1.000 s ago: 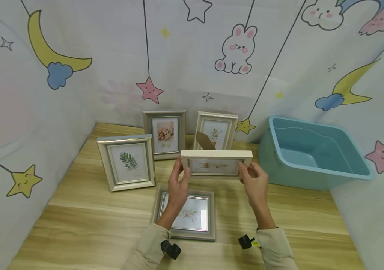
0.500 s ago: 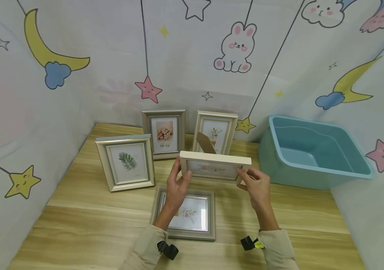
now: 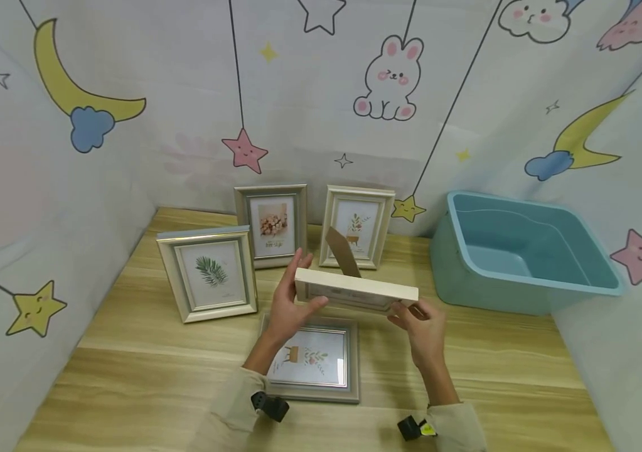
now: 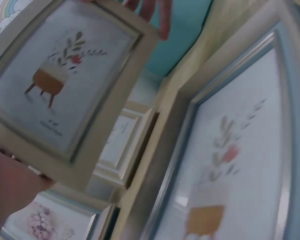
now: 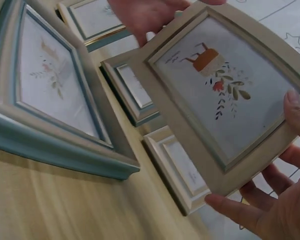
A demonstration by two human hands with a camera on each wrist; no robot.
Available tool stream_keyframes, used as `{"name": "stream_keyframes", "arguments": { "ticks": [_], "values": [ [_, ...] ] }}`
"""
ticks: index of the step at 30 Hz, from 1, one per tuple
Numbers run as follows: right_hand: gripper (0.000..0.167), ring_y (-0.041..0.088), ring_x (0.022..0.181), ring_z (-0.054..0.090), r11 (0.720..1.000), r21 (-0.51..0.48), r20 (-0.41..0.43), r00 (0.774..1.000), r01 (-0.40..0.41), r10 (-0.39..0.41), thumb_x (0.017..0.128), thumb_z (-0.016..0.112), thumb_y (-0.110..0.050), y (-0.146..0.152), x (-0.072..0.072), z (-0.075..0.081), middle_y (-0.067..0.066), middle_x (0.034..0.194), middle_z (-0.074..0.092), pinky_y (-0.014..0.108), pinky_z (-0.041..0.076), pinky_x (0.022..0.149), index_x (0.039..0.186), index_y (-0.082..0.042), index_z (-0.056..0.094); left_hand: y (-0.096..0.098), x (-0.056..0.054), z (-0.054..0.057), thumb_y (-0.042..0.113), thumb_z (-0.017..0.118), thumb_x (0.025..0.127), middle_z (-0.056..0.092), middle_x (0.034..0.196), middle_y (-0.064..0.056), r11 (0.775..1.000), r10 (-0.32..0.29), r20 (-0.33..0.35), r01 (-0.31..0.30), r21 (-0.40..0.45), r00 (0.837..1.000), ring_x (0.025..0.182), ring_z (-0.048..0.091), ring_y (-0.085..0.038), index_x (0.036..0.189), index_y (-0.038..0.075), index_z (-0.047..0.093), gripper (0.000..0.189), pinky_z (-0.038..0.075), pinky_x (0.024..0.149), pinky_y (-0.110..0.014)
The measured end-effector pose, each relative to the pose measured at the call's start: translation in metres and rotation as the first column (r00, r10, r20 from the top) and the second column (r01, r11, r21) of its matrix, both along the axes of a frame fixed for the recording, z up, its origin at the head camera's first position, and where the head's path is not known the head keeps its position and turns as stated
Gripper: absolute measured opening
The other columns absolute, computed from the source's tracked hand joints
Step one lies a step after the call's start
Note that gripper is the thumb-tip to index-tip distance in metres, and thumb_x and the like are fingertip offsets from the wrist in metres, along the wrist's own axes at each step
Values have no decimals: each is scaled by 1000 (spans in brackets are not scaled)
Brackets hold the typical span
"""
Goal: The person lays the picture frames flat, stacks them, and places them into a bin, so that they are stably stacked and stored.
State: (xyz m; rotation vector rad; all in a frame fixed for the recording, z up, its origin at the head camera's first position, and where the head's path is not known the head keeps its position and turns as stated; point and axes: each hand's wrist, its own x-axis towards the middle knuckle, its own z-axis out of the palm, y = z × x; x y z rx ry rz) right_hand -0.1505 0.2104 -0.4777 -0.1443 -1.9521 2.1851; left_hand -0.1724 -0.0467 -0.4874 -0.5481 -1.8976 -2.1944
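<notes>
As the held frame tips further forward, short of the back edge of the bench, partly closed left hand and right hand pinch it, not set down.

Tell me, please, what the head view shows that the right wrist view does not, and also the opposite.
Only the head view shows the blue tub and the brown stand leg behind the held frame.

Only the right wrist view shows plainly the orange pot and red flower in the held frame, and the teal side of the lying frame.

Both show these two frames, the left fingers and the right fingers.
</notes>
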Motion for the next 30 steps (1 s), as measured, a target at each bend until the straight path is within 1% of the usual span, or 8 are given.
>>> {"name": "stream_keyframes", "arguments": {
  "ticks": [5, 8, 13, 17, 21, 24, 27, 30],
  "values": [
    [24, 16, 78, 73, 998, -56, -98, 995, -32, 26, 84, 68, 16, -2, 6, -11, 2, 86, 74, 37, 62, 77, 92, -5, 76, -20, -17, 12, 47, 80, 81, 26, 161, -26, 974, -218, -18, 217, -60, 976, 149, 22, -46, 162, 12, 5, 115, 28, 120, -44],
    [23, 14, 82, 74, 992, -88, -186, 980, -91, 73, 84, 66, 18, -1, 7, -17, 2, 92, 76, 35, 62, 79, 97, 1, 75, -31, -27, 19, 54, 80, 77, 13, 165, -25, 923, -374, -37, 368, -108, 927, 146, 22, -52, 161, 18, -8, 127, 27, 115, -66],
    [23, 15, 99, 73, 975, -103, -308, 938, -199, 159, 89, 63, 15, 1, 5, -23, 6, 105, 76, 31, 60, 85, 107, 28, 59, -43, -36, 30, 54, 83, 71, -10, 168, -14, 816, -573, -27, 566, -120, 819, 148, 6, -54, 158, 28, -21, 138, 25, 112, -73],
    [30, 17, 109, 70, 971, -47, -390, 899, -234, 198, 87, 66, 13, 6, 4, -23, 8, 112, 75, 28, 58, 88, 109, 30, 55, -46, -34, 42, 56, 84, 68, -16, 169, -3, 769, -624, -25, 608, -199, 781, 152, -1, -47, 157, 24, -24, 144, 31, 110, -72],
    [26, 24, 116, 66, 958, -18, -514, 824, -287, 237, 85, 65, 17, 10, 2, -22, 14, 119, 72, 29, 57, 93, 111, 20, 63, -45, -24, 58, 60, 84, 66, -15, 169, 3, 755, -617, -27, 581, -304, 787, 156, 0, -31, 157, 23, -23, 145, 32, 113, -67],
    [31, 29, 120, 64, 939, -23, -599, 757, -343, 262, 84, 61, 23, 11, 0, -19, 20, 122, 70, 31, 54, 98, 114, 17, 65, -47, -16, 66, 58, 85, 67, -9, 170, 0, 764, -601, -43, 558, -325, 798, 157, 4, -21, 159, 24, -17, 141, 30, 117, -61],
    [32, 32, 123, 62, 925, -40, -646, 716, -379, 266, 85, 59, 23, 11, 0, -16, 23, 125, 68, 32, 54, 100, 116, 17, 64, -50, -10, 69, 38, 88, 74, 4, 170, -7, 790, -570, -78, 520, -325, 818, 156, 13, -16, 162, 19, -2, 128, 30, 120, -53],
    [31, 34, 123, 62, 922, -64, -667, 703, -381, 244, 86, 58, 22, 13, -1, -15, 26, 125, 67, 33, 54, 100, 116, 18, 64, -54, -5, 69, 7, 82, 81, 30, 165, -5, 842, -496, -142, 435, -318, 856, 150, 30, -12, 159, 13, 26, 96, 35, 119, -42]
  ]
}}
